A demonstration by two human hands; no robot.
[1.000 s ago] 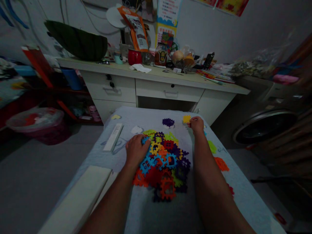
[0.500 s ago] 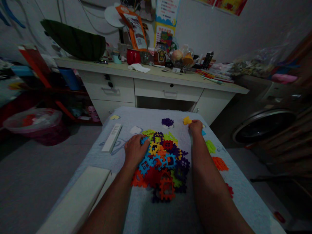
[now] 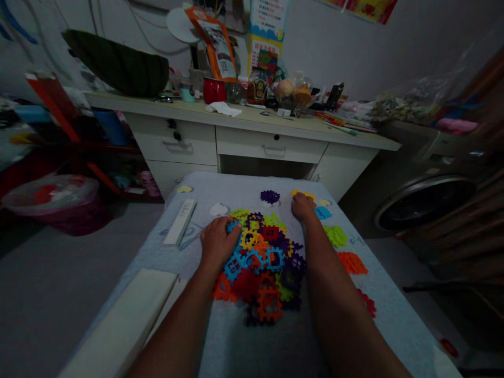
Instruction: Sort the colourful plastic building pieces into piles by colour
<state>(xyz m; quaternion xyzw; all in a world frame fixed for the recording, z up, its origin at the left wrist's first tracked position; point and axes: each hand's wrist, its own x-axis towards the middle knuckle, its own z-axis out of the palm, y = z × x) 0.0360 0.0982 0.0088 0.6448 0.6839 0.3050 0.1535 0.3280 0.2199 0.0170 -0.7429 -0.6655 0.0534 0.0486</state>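
A mixed heap of plastic interlocking building pieces in blue, orange, red, purple, green and yellow lies mid-table. At its left edge rests my left hand, with a blue piece between thumb and fingers. Beyond the heap on the right, my right hand has its fingers closed on a yellow piece; more yellow shows beside the fingers, and the fingertips are partly hidden. Along the right side lie a blue group, a green group, an orange group and red pieces. Purple pieces sit behind the heap.
A pale cloth covers the table. On its left lie a narrow white bar and a larger white slab. Behind stands a cluttered desk, with a washing machine to the right and a lined bin to the left.
My right hand has moved a little left and down with the yellow piece, onto the yellow spot, uncovering more of the blue group. The left hand stays in place.
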